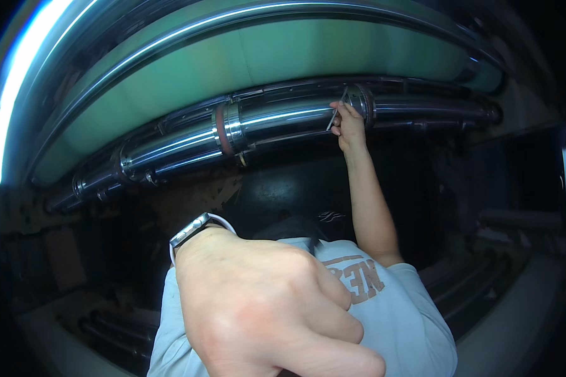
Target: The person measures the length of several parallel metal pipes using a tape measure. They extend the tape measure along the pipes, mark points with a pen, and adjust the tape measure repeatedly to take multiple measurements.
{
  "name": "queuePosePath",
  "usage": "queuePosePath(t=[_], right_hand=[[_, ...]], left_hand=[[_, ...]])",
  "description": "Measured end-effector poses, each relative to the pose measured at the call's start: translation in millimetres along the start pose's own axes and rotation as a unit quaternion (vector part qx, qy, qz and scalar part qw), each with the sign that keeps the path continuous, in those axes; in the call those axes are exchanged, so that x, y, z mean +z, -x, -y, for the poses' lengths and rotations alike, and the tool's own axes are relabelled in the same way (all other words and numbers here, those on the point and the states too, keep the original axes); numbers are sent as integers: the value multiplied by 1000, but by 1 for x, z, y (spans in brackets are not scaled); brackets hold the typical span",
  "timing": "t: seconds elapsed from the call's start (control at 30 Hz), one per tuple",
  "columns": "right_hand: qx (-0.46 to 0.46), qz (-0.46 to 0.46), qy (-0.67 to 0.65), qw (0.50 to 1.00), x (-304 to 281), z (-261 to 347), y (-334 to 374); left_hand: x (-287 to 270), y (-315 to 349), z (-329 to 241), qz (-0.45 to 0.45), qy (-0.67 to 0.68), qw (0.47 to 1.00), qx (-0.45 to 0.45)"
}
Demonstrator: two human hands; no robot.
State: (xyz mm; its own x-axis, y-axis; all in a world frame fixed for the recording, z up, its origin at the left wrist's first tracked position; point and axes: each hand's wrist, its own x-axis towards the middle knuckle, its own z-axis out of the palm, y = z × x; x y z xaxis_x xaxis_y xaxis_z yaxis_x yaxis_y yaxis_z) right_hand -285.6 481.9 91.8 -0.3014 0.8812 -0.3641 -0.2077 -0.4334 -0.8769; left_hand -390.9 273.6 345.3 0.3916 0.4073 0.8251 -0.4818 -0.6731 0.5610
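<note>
1. Right hand (348, 125), raised, pinches 1 thin metal strip (335, 113) against the glossy chrome roller (283, 119).
2. Left hand (264, 308): closed fist, apparently empty, wristwatch (192, 231) above.

left hand (277, 308) fisted, close; right hand (348, 125) reaching up, pinching

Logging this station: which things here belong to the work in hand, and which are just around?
In use: thin metal strip, co-worker's hand holding it, chrome roller.
Just around: green cylinder, light strip, closed left hand, wristwatch.
</note>
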Motion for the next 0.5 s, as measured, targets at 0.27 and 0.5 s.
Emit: queuePosePath(t=[0.27,0.5], right_hand=[[-28,-14,-18,999,-6,1,-5],[-39,11,-53,998,4,-1,-8]], left_hand=[[-2,-7,11,14,19,1000,-9],[0,-16,7,12,19,1000,-21]])
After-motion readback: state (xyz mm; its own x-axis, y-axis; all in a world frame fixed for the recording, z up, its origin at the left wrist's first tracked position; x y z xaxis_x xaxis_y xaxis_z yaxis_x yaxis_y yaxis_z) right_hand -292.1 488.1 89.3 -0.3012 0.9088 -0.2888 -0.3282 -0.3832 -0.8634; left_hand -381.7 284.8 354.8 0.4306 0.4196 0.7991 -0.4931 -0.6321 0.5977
